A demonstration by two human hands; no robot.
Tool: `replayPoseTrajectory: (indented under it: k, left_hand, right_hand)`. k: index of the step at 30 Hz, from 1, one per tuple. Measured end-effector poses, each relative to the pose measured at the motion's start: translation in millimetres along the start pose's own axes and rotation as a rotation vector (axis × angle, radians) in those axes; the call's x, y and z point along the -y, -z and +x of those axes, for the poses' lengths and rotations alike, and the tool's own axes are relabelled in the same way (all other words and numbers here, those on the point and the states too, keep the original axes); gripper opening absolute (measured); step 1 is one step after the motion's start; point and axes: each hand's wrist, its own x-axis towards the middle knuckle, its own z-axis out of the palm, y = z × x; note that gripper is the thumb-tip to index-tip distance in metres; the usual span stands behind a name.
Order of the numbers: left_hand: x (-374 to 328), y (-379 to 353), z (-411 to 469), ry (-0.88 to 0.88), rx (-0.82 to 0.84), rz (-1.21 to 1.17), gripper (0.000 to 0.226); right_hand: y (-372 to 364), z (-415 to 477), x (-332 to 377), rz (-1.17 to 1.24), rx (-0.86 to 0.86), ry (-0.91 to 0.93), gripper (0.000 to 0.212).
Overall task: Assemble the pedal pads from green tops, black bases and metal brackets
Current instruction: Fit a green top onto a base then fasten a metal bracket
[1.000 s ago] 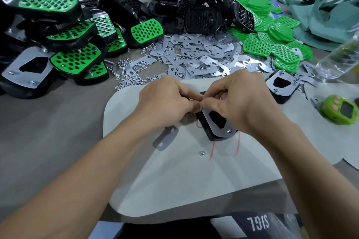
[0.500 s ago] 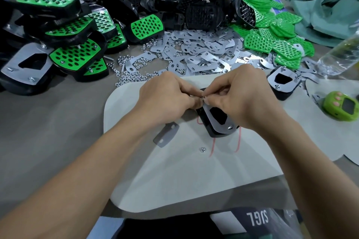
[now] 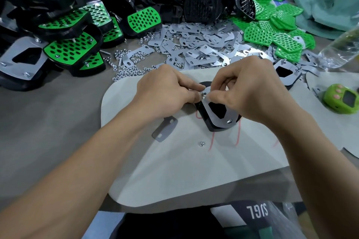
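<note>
Grey bench point(image 3: 48, 122) carried a white mat point(image 3: 174, 170) at the centre of the frame, and on it lay a black base point(image 3: 210, 127) with a metal bracket point(image 3: 219, 123) on top. The left hand point(image 3: 165, 97) pinched the bracket's upper corner with curled fingers, while the right hand point(image 3: 252, 93) held a small nut point(image 3: 204, 96) there between thumb and forefinger. Finished pads point(image 3: 58, 25) were piled at upper left, green tops point(image 3: 272, 33) at upper right.

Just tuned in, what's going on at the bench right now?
A person is working over the pale mat. The left hand and right hand both pinch a small nut at the far corner of the metal bracket, which lies on the black base. A spare bracket and spare nut lie nearby on the mat.
</note>
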Motion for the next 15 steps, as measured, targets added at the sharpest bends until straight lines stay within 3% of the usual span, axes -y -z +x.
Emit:
replayPoseTrajectory:
  k: [7,15]
  left_hand:
    - [1,-1,2,-0.013,-0.008,-0.003,0.019]
    - [0,-2,1,0.003,-0.018,-0.003,0.018]
  right_hand:
    - [-1,-4,0,0.068,-0.012,0.008,0.014]
    - [-15,-5,3,-0.053,-0.064,-0.037,0.005]
